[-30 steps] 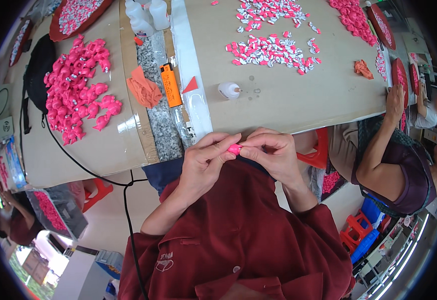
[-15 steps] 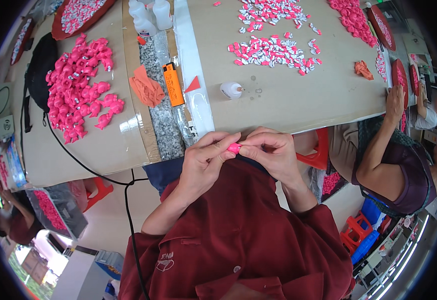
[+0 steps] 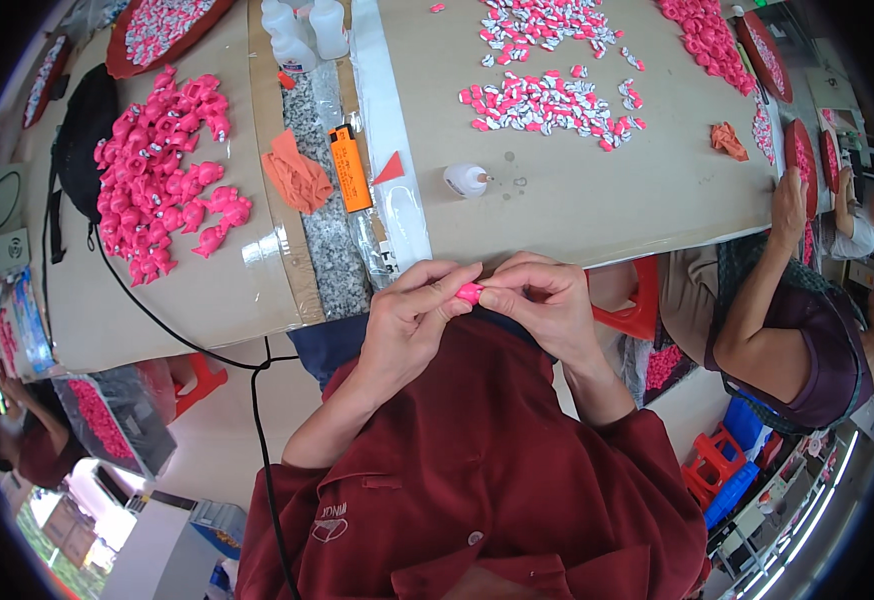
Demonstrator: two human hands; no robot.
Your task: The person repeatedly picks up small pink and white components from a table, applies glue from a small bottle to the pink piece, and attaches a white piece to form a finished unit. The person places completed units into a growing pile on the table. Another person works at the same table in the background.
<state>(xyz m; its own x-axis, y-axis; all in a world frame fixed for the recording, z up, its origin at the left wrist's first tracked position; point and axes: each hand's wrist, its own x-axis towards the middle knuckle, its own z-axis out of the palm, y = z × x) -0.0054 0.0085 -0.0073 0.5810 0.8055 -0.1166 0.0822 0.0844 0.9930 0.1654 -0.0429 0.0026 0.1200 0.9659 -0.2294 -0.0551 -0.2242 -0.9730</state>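
Between my two hands, just off the table's near edge, is a small pink plastic piece. My left hand pinches it from the left with thumb and fingers. From the right, my right hand closes thumb and forefinger at its other end. The fingers cover most of the piece, so its full shape is hidden. Beyond the hands lies a small white bottle with a thin tip, on its side. Small pink-and-white pieces are spread farther back.
Pink figures are heaped at left beside a black cable. An orange cloth, an orange box and white bottles stand along the granite strip. A co-worker's arm reaches in at right.
My hands keep their pinch on the pink piece with hardly any movement. The view has shifted very slightly, so the table things appear a little farther right.
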